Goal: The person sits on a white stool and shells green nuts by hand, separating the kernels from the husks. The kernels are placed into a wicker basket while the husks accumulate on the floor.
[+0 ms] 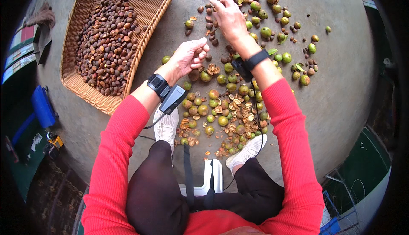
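My left hand [191, 56] is above the floor pile with its fingers curled and the thumb against the index finger. Whether something lies inside the curl is hidden. Further forward, my right hand [230, 19] reaches over loose brown seeds [209, 25], back of the hand up; its fingertips are partly hidden, so its grip is unclear. Round green-brown fruits [222, 120], which look like tea-oil camellia, lie between and beyond my feet. Split dry husks [236, 107] are mixed among them. To the left, a woven wicker basket [150, 32] holds many brown seeds [107, 43].
The grey concrete floor [335, 91] surrounds the pile. My white shoes [166, 121] flank the nearer fruits. A white stool [217, 174] is between my legs. Cables [257, 113] run from devices strapped on both wrists. A blue object [43, 107] stands at far left.
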`<state>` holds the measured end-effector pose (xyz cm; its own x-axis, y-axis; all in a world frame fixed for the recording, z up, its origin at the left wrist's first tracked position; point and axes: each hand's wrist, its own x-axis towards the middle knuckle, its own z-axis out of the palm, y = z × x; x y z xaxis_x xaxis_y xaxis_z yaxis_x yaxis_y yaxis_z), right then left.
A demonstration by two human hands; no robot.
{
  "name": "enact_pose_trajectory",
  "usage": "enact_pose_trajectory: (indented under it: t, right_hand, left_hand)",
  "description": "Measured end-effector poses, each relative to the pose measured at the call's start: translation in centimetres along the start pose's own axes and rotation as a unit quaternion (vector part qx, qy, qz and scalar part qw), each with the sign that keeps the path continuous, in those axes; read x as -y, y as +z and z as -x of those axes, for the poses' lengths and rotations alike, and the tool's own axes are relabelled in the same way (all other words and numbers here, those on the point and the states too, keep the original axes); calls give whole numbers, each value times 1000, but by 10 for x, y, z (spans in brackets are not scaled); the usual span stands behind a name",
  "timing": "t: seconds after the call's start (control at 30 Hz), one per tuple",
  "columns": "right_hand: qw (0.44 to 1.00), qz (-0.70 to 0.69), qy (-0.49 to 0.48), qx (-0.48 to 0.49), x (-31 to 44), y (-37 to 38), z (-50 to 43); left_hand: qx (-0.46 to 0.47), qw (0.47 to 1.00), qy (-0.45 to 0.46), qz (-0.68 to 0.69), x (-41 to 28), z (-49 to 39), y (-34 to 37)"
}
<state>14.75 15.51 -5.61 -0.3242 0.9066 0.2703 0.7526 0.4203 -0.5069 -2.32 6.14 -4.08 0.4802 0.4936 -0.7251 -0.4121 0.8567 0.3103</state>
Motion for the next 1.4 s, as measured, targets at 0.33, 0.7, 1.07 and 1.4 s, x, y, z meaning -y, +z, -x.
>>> enact_pose_trajectory:
  t: [0.33,0.7,1.07,1.4]
  right_hand:
    - [847,-411,261,214,10,-52,52]
    - [672,-597,362,248,46,-162,150]
    - [647,-578,460,188,38,-165,217]
    - [892,-363,216,164,32,-155,233]
  left_hand:
    - [-46,983,109,-140,10,14,31]
    - [197,962,-107,-154,52,48,82]
    - [242,946,-167,-135,99,35,97]
    - [201,918,-151,-307,122,23,93]
